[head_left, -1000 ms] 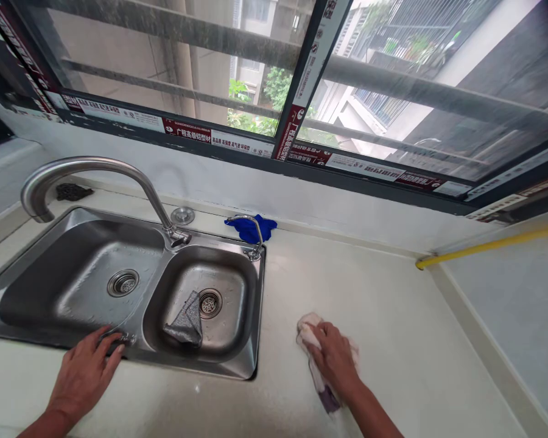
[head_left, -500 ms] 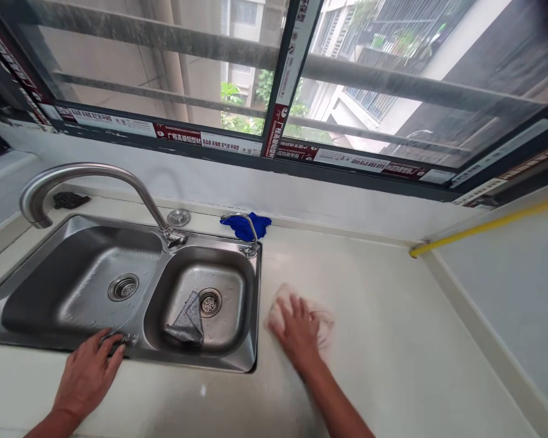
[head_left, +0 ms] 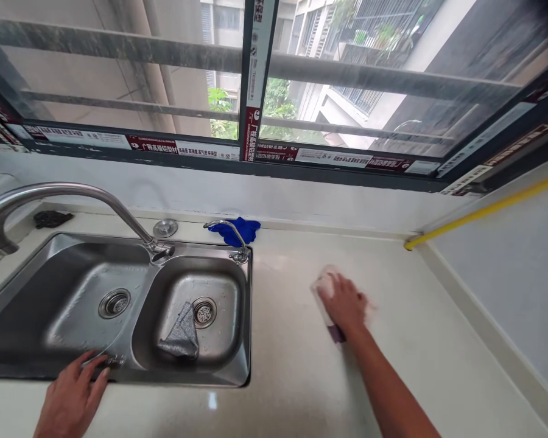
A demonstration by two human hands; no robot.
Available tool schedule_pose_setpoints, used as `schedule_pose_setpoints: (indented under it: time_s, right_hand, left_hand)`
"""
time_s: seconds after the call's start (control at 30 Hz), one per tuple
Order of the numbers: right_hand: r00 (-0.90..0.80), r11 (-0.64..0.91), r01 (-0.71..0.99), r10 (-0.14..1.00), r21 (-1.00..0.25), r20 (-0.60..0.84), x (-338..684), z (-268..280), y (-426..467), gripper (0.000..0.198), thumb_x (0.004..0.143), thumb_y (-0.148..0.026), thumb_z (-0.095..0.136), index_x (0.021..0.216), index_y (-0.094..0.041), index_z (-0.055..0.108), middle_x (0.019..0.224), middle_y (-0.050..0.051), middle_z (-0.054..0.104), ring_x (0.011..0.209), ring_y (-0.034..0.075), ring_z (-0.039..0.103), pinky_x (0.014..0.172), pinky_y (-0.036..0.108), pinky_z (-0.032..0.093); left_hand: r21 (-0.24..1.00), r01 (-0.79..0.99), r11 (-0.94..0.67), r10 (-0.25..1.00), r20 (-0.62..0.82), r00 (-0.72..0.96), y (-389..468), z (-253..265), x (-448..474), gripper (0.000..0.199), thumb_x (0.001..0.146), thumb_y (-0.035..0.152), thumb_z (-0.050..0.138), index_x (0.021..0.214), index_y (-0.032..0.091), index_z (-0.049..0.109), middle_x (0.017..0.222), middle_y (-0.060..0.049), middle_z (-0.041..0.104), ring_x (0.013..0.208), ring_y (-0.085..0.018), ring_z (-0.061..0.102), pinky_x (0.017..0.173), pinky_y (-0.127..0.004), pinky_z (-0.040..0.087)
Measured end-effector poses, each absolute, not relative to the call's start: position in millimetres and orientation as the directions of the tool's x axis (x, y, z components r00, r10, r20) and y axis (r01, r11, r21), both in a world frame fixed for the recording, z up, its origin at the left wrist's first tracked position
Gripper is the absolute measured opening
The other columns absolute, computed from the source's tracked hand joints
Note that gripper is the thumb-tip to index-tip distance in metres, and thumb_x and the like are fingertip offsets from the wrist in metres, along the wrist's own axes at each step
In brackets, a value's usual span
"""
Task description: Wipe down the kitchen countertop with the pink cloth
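Note:
My right hand (head_left: 347, 307) presses a pale, pinkish cloth (head_left: 324, 283) flat against the white countertop (head_left: 292, 365), to the right of the sink. Motion blurs the cloth's edges, and a dark purple patch shows below the palm. On the left, my left hand (head_left: 73, 392) rests on the front rim of the steel double sink (head_left: 196, 378), its fingers apart and nothing in them. A folded grey cloth (head_left: 181, 334) lies in the smaller basin beside the drain.
A large curved faucet (head_left: 86, 190) and a small thin tap (head_left: 231, 228) rise behind the basins. Along the back lie a blue cloth (head_left: 243, 232), a round metal strainer (head_left: 165, 228) and a dark crumpled item (head_left: 52, 219). A yellow pipe (head_left: 479, 213) runs along the right wall.
My right hand has slid the pale cloth to the right over the countertop, away from the sink. The view has shifted slightly right; my left hand stays on the sink's front rim.

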State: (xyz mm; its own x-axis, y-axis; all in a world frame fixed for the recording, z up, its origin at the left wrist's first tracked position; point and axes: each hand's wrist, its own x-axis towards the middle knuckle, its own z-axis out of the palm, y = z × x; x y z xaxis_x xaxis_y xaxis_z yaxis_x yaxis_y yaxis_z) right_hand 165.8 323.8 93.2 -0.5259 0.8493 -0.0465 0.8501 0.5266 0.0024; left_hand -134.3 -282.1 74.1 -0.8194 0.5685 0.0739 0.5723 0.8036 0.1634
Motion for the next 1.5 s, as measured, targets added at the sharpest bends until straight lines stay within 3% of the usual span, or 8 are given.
schedule_pose_setpoints:
  time_s: [0.17, 0.27, 0.6, 0.77, 0.9, 1.2, 1.33, 1.5]
  right_hand:
    - [-0.088, 0.089, 0.995, 0.996, -0.048, 0.026, 297, 72, 344, 0.088, 0.088, -0.079, 0.02, 0.155, -0.023, 0.033, 0.157, 0.013, 0.031, 0.141, 0.04, 0.025, 0.108, 0.062, 0.024]
    - [0.007, -0.004, 0.999, 0.999, -0.051, 0.052, 345, 68, 300, 0.095, 0.085, -0.083, 0.015, 0.153, -0.021, 0.036, 0.155, 0.016, 0.035, 0.139, 0.041, 0.028, 0.107, 0.065, 0.024]
    - [-0.393, 0.391, 0.919, 0.914, 0.044, 0.097, 293, 68, 83, 0.064, 0.094, -0.057, 0.026, 0.136, -0.021, 0.057, 0.156, 0.012, 0.035, 0.144, 0.034, 0.024, 0.109, 0.059, 0.028]
    - [-0.808, 0.809, 0.587, 0.584, -0.027, -0.07, 234, 81, -13, 0.055, 0.091, -0.051, 0.052, 0.143, -0.035, 0.052, 0.159, 0.006, 0.031, 0.147, 0.036, 0.019, 0.112, 0.061, 0.024]
    - [-0.961, 0.952, 0.273, 0.264, -0.141, -0.08, 189, 87, -65, 0.061, 0.088, -0.038, 0.065, 0.145, -0.044, 0.046, 0.16, 0.005, 0.029, 0.147, 0.036, 0.018, 0.113, 0.062, 0.021]
    - [-0.957, 0.896, -0.25, -0.286, -0.368, -0.046, 24, 97, -196, 0.078, 0.081, -0.035, 0.079, 0.147, -0.048, 0.04, 0.164, 0.001, 0.018, 0.148, 0.038, 0.014, 0.115, 0.065, 0.017]
    - [-0.912, 0.822, -0.381, -0.409, -0.424, 0.025, -70, 107, -279, 0.064, 0.088, -0.048, 0.07, 0.145, -0.039, 0.043, 0.163, 0.005, 0.019, 0.147, 0.039, 0.013, 0.114, 0.066, 0.016]
    - [-0.901, 0.807, -0.396, -0.435, -0.439, 0.013, -142, 120, -344, 0.082, 0.08, -0.047, 0.078, 0.148, -0.028, 0.038, 0.162, 0.013, 0.017, 0.147, 0.042, 0.01, 0.116, 0.066, 0.009]
  left_hand:
    - [0.139, 0.556, 0.82, 0.556, 0.042, -0.83, -271, 89, -127, 0.051, 0.093, 0.049, 0.032, 0.116, 0.016, 0.064, 0.131, -0.022, 0.056, 0.12, -0.038, 0.055, 0.092, -0.054, 0.049]
    - [0.108, 0.563, 0.819, 0.564, 0.025, -0.826, -265, 97, -122, 0.052, 0.095, 0.046, 0.03, 0.12, 0.014, 0.063, 0.134, -0.023, 0.053, 0.125, -0.039, 0.051, 0.093, -0.054, 0.047]
    - [0.135, 0.602, 0.787, 0.598, 0.077, -0.798, -265, 92, -119, 0.044, 0.096, 0.042, 0.039, 0.121, 0.014, 0.061, 0.134, -0.02, 0.054, 0.127, -0.034, 0.047, 0.103, -0.052, 0.037]
    - [0.423, 0.576, 0.7, 0.568, 0.158, -0.807, -267, 88, -118, 0.037, 0.093, 0.041, 0.048, 0.118, 0.016, 0.061, 0.132, -0.021, 0.054, 0.127, -0.035, 0.047, 0.106, -0.056, 0.035]
    - [0.513, 0.593, 0.62, 0.566, 0.231, -0.792, -278, 86, -106, 0.037, 0.094, 0.041, 0.049, 0.122, 0.019, 0.058, 0.136, -0.017, 0.05, 0.132, -0.031, 0.043, 0.112, -0.052, 0.034]
    - [0.73, 0.455, 0.51, 0.432, 0.24, -0.87, -411, 125, -35, 0.039, 0.1, 0.035, 0.04, 0.138, 0.031, 0.045, 0.153, -0.011, 0.033, 0.143, -0.025, 0.034, 0.115, -0.051, 0.037]
    - [0.721, 0.382, 0.578, 0.322, 0.229, -0.919, -476, 128, -16, 0.038, 0.099, 0.036, 0.041, 0.135, 0.032, 0.05, 0.152, -0.009, 0.036, 0.14, -0.028, 0.038, 0.111, -0.053, 0.041]
    - [0.744, 0.257, 0.616, 0.16, 0.202, -0.966, -508, 120, -1, 0.034, 0.1, 0.038, 0.039, 0.127, 0.026, 0.056, 0.149, -0.01, 0.041, 0.137, -0.029, 0.042, 0.109, -0.055, 0.042]
